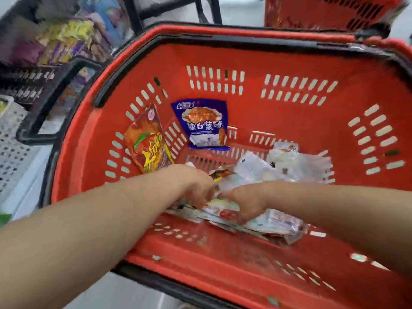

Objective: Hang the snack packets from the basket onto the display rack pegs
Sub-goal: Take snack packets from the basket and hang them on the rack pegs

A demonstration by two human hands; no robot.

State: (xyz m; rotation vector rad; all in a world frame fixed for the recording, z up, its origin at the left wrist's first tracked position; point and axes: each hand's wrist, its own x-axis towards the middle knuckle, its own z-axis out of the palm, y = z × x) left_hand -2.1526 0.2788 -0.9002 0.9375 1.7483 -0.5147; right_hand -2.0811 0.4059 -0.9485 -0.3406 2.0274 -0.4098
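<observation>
A red plastic basket [278, 63] fills the view. Inside it, a blue snack packet [204, 126] leans on the far wall and a red-orange packet [148, 141] leans on the left wall. A heap of pale, shiny packets [276, 217] lies at the near side, with more clear ones [296, 162] behind. Both my hands reach into the basket. My left hand [196, 186] and my right hand [244, 200] have their fingers curled down into the heap and grip packets in it. The fingertips are blurred and partly hidden.
The display rack [55, 45] with hanging purple and yellow packets stands at the upper left, blurred. A black basket handle [48, 103] hangs over the left side. A second red basket [330, 12] sits behind. A white perforated panel [11, 143] lies at the left.
</observation>
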